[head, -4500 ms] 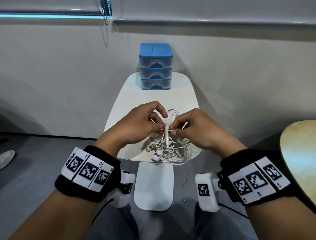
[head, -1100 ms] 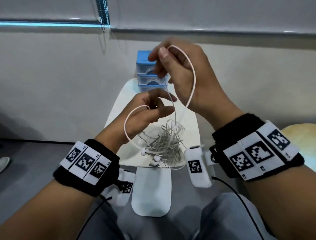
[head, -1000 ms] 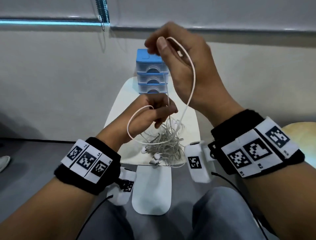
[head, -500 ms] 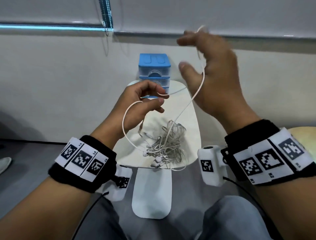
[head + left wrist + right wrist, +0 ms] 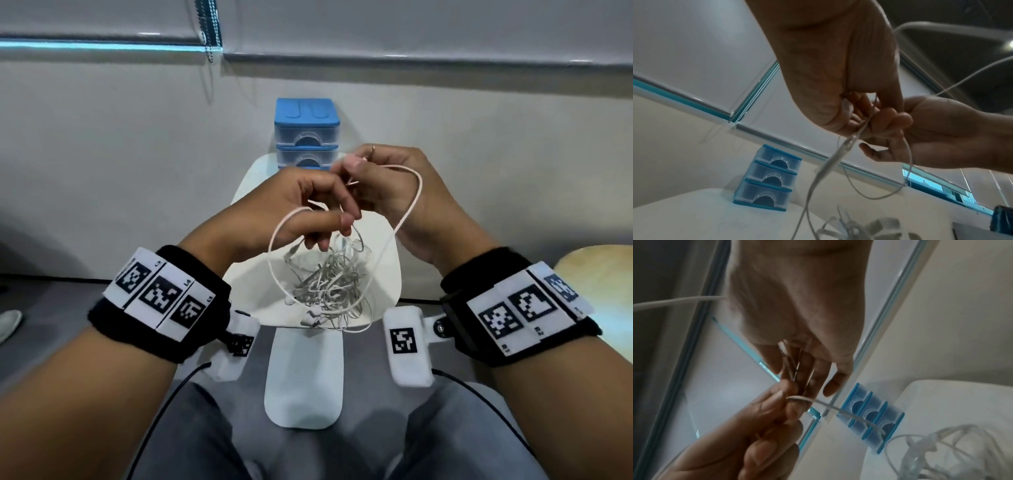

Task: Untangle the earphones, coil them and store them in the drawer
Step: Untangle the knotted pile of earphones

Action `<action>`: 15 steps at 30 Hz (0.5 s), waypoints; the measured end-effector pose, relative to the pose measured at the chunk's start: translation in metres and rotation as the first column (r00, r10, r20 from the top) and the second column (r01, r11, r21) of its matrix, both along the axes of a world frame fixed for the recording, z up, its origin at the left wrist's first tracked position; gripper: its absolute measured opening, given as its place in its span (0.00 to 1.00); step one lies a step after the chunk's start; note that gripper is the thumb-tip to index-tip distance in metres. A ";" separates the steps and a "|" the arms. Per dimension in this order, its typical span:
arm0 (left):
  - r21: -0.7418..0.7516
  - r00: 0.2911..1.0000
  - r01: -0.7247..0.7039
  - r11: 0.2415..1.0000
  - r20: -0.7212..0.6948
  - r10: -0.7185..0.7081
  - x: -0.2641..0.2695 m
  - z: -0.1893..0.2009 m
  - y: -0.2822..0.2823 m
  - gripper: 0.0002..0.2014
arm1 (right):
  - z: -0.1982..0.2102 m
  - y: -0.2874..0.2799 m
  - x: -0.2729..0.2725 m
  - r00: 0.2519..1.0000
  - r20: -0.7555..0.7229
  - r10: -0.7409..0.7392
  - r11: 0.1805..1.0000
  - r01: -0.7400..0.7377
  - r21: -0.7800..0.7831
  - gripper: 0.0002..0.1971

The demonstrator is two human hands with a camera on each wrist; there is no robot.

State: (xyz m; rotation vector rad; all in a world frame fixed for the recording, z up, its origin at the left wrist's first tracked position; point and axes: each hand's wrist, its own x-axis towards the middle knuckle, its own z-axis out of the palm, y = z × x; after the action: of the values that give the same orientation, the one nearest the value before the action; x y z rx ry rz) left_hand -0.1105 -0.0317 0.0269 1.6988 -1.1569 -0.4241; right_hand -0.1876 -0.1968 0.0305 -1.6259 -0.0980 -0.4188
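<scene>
A tangle of white earphones (image 5: pixel 329 291) lies on the near part of the small white table (image 5: pixel 250 287). Held above it, my left hand (image 5: pixel 337 222) pinches a cable strand, and one loop (image 5: pixel 274 246) hangs from it to the pile. My right hand (image 5: pixel 356 171) is right beside it and pinches the same cable; another loop (image 5: pixel 412 198) curves round its palm. In the left wrist view the strand (image 5: pixel 830 160) drops from my left fingers (image 5: pixel 859 113). A blue three-drawer unit (image 5: pixel 306 137) stands at the table's far end with all its drawers shut.
A round wooden table (image 5: pixel 603 274) edges in at the right. On the floor at the far left is a shoe (image 5: pixel 10 325). A blind's bead chain (image 5: pixel 209 31) hangs on the wall behind. My knees sit under the table's white foot (image 5: pixel 305 377).
My right hand has come down from high in front of the wall to meet my left hand, and now pinches the cable beside it. The pile stays on the table.
</scene>
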 end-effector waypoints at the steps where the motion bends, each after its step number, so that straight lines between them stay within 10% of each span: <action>1: 0.025 1.000 0.017 1.000 -0.003 -0.017 0.000 -0.001 0.000 0.04 | -0.001 -0.001 0.001 0.998 0.032 -0.061 0.997 0.062 -0.053 0.11; 8: 0.118 0.977 0.124 0.985 -0.186 -0.101 0.015 0.002 0.018 0.24 | 0.000 -0.034 -0.007 0.938 -0.022 -0.346 0.937 0.347 0.037 0.14; 15: 0.125 0.812 0.481 0.868 -0.436 -0.388 0.027 0.008 0.024 0.26 | -0.019 -0.062 -0.020 0.767 -0.305 -0.565 0.639 0.172 -0.750 0.06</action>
State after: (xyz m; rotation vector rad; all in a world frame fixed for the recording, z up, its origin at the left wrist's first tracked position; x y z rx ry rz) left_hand -0.0838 -0.0074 0.0346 1.4255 -1.2184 -1.1824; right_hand -0.2074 -0.2592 0.0110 -2.4811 0.6041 -0.2525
